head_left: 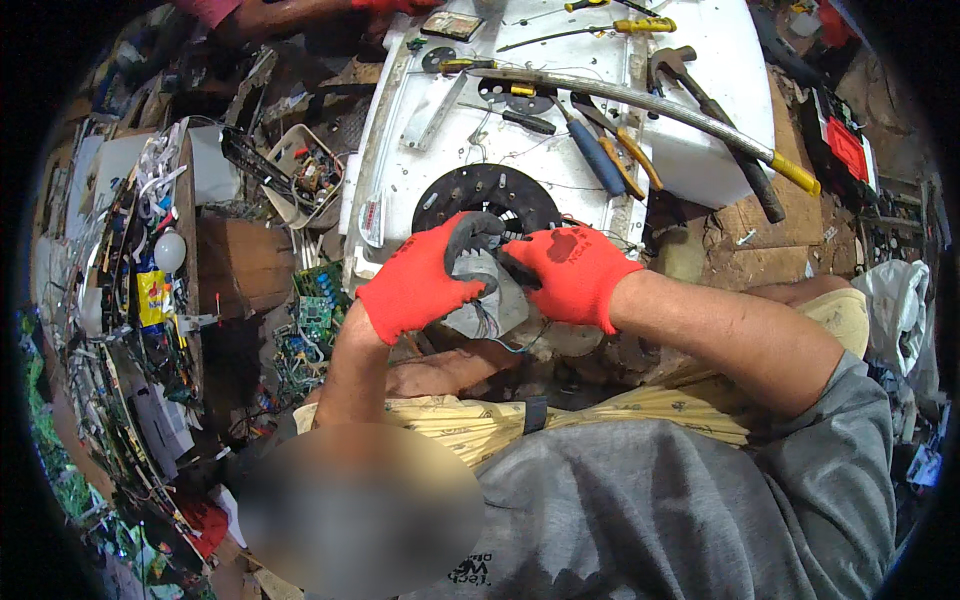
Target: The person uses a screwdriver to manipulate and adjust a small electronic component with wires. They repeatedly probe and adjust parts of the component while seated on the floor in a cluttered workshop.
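My left hand (425,275), in a red glove with a dark palm, curls its fingers and thumb round a pale grey part (483,266). Thin wires (487,322) hang below that part. Close beside it, my right hand (575,275), gloved the same way, has its fingers pinched together at the part's right side; what lies in the pinch is hidden. Just beyond both hands, a round black disc (487,190) with a slotted middle sits on a white panel (398,190).
Screwdrivers (645,25), blue-handled pliers (597,158), a hammer (715,115) and a long metal rod with a yellow end (660,105) lie on the white surface. Left are a bin of parts (325,205) and green circuit boards (318,300). Another person's arm (280,15) reaches in at the top.
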The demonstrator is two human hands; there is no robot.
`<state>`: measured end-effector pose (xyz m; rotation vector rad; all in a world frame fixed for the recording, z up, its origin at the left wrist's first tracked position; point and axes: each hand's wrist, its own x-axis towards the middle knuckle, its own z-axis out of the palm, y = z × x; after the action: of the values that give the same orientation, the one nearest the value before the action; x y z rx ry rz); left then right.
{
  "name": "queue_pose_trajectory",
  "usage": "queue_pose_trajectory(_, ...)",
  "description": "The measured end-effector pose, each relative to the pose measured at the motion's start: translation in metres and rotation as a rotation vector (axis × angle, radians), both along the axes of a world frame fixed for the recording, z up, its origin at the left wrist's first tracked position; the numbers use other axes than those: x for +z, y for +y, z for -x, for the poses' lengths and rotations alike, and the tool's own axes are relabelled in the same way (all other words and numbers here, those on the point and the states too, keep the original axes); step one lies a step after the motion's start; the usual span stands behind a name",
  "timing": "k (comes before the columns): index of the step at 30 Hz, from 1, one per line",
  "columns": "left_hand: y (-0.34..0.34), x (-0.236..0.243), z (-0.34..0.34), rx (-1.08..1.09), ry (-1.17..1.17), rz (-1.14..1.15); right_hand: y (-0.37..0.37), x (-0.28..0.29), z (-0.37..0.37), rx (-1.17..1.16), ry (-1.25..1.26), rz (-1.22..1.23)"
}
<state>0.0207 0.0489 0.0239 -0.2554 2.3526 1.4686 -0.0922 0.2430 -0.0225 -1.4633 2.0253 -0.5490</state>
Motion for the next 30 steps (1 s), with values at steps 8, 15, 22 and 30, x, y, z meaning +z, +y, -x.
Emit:
queue_pose_trajectory(8, -0.006, -0.010, -0.006, -0.060, 0.032, 0.072, 0.013, 0.000, -0.004, -0.293, -0.199, 0.367)
queue_pose_trajectory(15, -0.020, 0.007, -0.020, 0.145, -0.091, -0.056, 0.017, 0.020, 0.042, -0.248, -0.084, 0.333)
queue_pose_trajectory(22, -0.016, -0.017, -0.005, 0.336, -0.018, -0.111, 0.028, 0.012, 0.027, -0.242, -0.026, 0.174)
queue_pose_trajectory(30, -0.006, -0.037, 0.003, 0.397, 0.073, -0.248, 0.035, -0.001, -0.005, -0.157, -0.042, 0.086)
